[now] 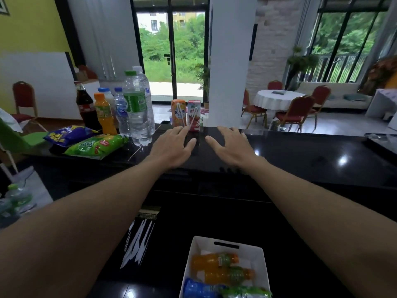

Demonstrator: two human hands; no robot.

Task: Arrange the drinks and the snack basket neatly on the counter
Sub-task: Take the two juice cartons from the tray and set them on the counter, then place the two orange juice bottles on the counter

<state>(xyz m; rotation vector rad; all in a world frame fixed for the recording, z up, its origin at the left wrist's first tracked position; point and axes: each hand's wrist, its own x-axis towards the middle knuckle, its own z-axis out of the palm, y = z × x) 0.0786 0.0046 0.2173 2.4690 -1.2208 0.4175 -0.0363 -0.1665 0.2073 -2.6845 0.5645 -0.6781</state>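
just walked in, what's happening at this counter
A person is setting out drinks and snacks on a black counter. Both hands are open and empty: the left hand reaches toward two juice cartons at the far edge, the right hand beside it. Bottles stand at left with two snack bags lying in front. A white basket below holds more bottles.
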